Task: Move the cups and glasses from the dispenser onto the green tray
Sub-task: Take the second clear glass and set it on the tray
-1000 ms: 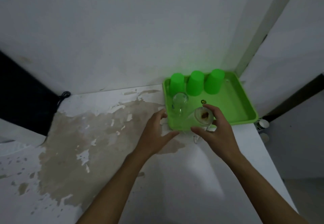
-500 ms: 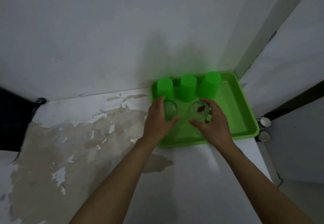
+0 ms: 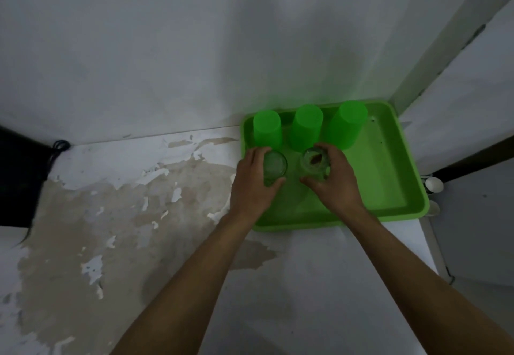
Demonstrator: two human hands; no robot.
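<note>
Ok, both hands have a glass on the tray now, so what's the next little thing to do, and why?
Probably let go and lift both hands away. The left hand wraps the left glass and the right hand wraps the right glass; both glasses appear to be set on the tray, in a row in front of the three green cups. Nothing seems left to adjust.

Three green cups (image 3: 305, 126) are standing upside down in a row along the far edge of the one green tray (image 3: 389, 171). Two clear glasses (image 3: 274, 166) are sitting on the tray just nearer than that row. Two white round objects (image 3: 434, 185), too small to identify, are showing beside the tray's right edge.
</note>
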